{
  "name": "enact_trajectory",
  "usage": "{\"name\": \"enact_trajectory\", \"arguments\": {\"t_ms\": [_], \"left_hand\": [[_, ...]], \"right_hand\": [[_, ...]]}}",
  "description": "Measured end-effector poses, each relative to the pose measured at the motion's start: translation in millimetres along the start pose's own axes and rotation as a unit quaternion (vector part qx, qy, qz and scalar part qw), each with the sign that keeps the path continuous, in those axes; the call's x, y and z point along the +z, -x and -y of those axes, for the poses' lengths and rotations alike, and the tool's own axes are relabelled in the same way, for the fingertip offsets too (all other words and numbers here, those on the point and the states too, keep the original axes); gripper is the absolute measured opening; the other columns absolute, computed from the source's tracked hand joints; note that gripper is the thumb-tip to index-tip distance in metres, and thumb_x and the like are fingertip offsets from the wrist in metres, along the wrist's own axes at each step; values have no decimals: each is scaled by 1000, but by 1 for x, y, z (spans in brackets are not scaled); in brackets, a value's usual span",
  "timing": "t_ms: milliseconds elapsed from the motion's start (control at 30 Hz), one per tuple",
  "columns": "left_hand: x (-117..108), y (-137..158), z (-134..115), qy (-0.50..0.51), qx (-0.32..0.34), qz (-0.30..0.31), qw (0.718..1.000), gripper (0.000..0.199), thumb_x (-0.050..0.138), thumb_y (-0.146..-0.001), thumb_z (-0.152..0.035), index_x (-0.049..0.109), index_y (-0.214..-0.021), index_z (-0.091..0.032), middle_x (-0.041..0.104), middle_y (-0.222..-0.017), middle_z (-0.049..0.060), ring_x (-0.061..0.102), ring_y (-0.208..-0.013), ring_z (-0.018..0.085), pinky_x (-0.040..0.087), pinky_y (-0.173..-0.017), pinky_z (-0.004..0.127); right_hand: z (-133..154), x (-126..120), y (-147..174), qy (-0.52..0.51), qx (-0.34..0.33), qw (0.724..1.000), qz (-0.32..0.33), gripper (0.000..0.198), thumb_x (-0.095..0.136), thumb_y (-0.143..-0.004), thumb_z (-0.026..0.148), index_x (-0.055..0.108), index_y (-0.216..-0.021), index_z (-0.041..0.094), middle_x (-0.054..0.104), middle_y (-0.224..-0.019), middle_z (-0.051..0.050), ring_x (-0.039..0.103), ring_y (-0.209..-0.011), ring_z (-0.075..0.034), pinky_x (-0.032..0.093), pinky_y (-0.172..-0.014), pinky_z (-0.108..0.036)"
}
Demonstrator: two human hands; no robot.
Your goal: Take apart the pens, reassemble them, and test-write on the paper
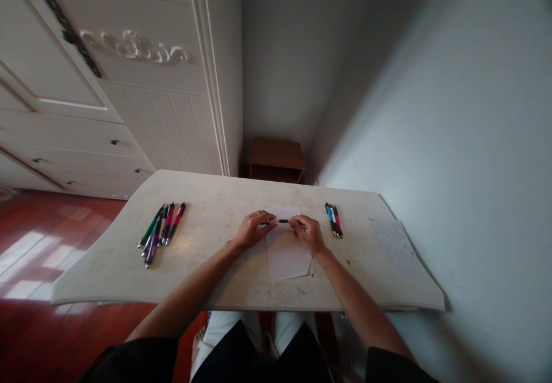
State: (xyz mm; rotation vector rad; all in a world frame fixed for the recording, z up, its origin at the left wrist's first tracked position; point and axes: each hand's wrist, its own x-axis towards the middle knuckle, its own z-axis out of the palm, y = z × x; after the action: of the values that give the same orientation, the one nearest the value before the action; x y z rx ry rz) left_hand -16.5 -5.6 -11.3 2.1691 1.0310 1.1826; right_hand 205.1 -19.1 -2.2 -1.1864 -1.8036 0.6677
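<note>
Above a white sheet of paper [288, 256] on the table, both hands grip a slim dark pen [283, 221] held level between them. My left hand [252, 229] pinches its left end with thumb and fingers. On the other end, my right hand [308, 232] is closed, the fingertips partly covering it. Only a short middle part of the pen shows, so I cannot tell whether it is whole or in pieces. To the right of my right hand lies a small group of pens [333, 220] in blue, black and pink.
A larger pile of pens [161, 230], green, purple, red and black, lies on the left of the white table [207, 199]. A written sheet [394, 248] is at the right, near the wall [487, 170]. A white cabinet [172, 118] and brown wooden stand [277, 153] are beyond.
</note>
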Motion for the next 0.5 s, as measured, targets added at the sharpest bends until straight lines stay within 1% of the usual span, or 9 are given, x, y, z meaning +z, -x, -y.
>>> {"name": "enact_trajectory", "arguments": {"t_ms": [133, 267, 433, 500], "left_hand": [[-1, -1, -3, -10, -28, 11, 999, 25, 64, -87, -35, 64, -107, -20, 69, -98, 5, 65, -83, 16, 53, -77, 27], [-4, -2, -5, -25, -37, 11, 999, 29, 60, -88, -38, 62, -111, -20, 68, -99, 6, 65, -85, 17, 53, -78, 29], [-9, -5, -4, -79, -26, 9, 997, 36, 60, -87, -41, 61, -115, -17, 67, -102, 10, 62, -95, 23, 50, -88, 38], [-10, -6, -2, -85, -39, 5, 996, 36, 57, -89, -41, 60, -116, -17, 67, -101, 10, 61, -97, 24, 49, -89, 39]], "right_hand": [[-1, 1, -1, 6, -6, 1000, -15, 28, 57, -90, 42, 69, -79, 19, 68, -71, -3, 62, -61, -16, 48, -60, -25], [-1, 1, -1, 6, -4, 1000, -30, 27, 59, -89, 43, 69, -81, 19, 68, -72, -3, 62, -59, -16, 49, -60, -26], [-1, 0, -1, -9, 6, 999, -49, 26, 60, -88, 43, 69, -82, 19, 67, -71, -3, 62, -54, -14, 49, -55, -26], [-2, -1, -1, -8, 2, 998, -59, 27, 59, -88, 44, 69, -82, 19, 66, -69, -2, 61, -53, -14, 49, -54, -25]]}}
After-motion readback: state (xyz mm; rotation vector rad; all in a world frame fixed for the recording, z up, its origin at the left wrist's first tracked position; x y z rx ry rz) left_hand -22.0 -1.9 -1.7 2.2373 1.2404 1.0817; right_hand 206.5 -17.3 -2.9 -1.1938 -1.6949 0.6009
